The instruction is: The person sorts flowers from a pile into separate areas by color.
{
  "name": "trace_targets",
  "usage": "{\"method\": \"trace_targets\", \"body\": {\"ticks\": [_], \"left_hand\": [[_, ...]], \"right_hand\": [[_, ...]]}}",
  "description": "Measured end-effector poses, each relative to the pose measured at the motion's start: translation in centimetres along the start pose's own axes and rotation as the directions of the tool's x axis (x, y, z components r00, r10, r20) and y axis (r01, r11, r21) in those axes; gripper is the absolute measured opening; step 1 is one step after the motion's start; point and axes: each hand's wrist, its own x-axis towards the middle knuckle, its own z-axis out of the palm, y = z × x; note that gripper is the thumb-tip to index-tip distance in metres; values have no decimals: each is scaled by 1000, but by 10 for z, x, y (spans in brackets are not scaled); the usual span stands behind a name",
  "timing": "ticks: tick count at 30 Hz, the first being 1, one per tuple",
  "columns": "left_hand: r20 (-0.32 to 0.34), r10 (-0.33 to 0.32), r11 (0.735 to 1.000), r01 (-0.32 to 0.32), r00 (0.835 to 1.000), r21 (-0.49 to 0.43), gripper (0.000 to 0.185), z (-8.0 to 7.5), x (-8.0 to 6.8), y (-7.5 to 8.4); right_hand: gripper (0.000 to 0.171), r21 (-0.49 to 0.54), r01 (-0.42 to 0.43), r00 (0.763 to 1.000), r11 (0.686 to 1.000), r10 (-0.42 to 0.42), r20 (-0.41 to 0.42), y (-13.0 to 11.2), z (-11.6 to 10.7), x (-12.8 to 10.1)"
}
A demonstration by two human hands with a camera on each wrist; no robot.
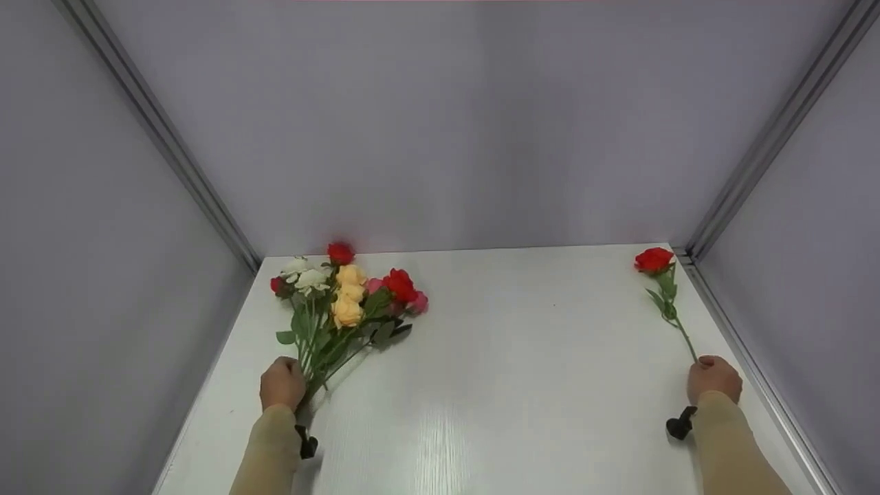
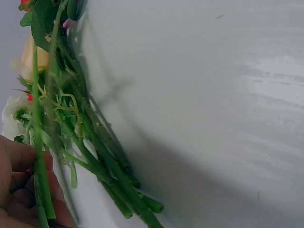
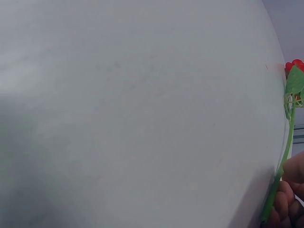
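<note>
At the left of the table, my left hand (image 1: 282, 383) grips green flower stems (image 2: 40, 180) between thumb and curled fingers; I cannot tell which bloom they belong to. Right beside that hand, more cut stems (image 2: 109, 175) lie bunched together, their ends pointing toward me. The bunch carries white flowers (image 1: 311, 280), peach-yellow roses (image 1: 348, 311), red flowers (image 1: 399, 284) and pink ones (image 1: 419, 302) among green leaves. Over on the right side, my right hand (image 1: 715, 379) pinches the lower stem (image 3: 285, 156) of a single red flower (image 1: 654, 260), whose bloom points away from me.
A white tabletop (image 1: 509, 371) stretches between the two hands. Grey panels enclose it, with a back wall (image 1: 440, 124) behind and metal rails (image 1: 777, 137) at the corners. Each wrist wears a small black device (image 1: 679, 426).
</note>
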Motion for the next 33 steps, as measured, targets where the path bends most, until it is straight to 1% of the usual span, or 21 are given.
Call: {"method": "trace_targets", "body": {"ticks": [4,7,10,14,16,20,23,27,30,33], "left_hand": [[-63,-23,1000,22,998,-20,23,-4,-1,5],[-94,-38,999,35,995,-34,21,-8,-2,8],[-117,-55,997,48,992,-58,22,-12,-2,10],[-167,-77,994,62,983,-95,26,-16,0,14],[-187,-73,993,54,980,-107,28,-17,0,16],[-215,-30,995,9,976,-99,28,-18,0,22],[-239,8,994,-34,971,-106,26,-20,-1,26],[-261,39,988,-76,964,-132,20,-25,1,30],[-283,49,986,-91,958,-139,17,-29,2,32],[-320,45,984,-98,946,-151,17,-33,4,33]], "right_hand": [[46,6,-5,1000,1000,5,8,-1,-1,-3],[47,1,5,1000,1000,-5,16,-1,-1,-5],[48,2,15,1000,1000,-15,22,-2,-2,-7],[48,18,13,1000,1000,-13,24,-1,-2,-8],[48,23,12,1000,1000,-13,22,0,-2,-8],[46,18,21,1000,1000,-22,11,1,-1,-8],[46,15,27,1000,1000,-27,2,2,1,-8],[46,17,25,1000,1000,-25,3,1,1,-9],[46,19,23,1000,1000,-23,9,2,0,-10],[46,19,27,1000,999,-27,14,1,0,-10]]}}
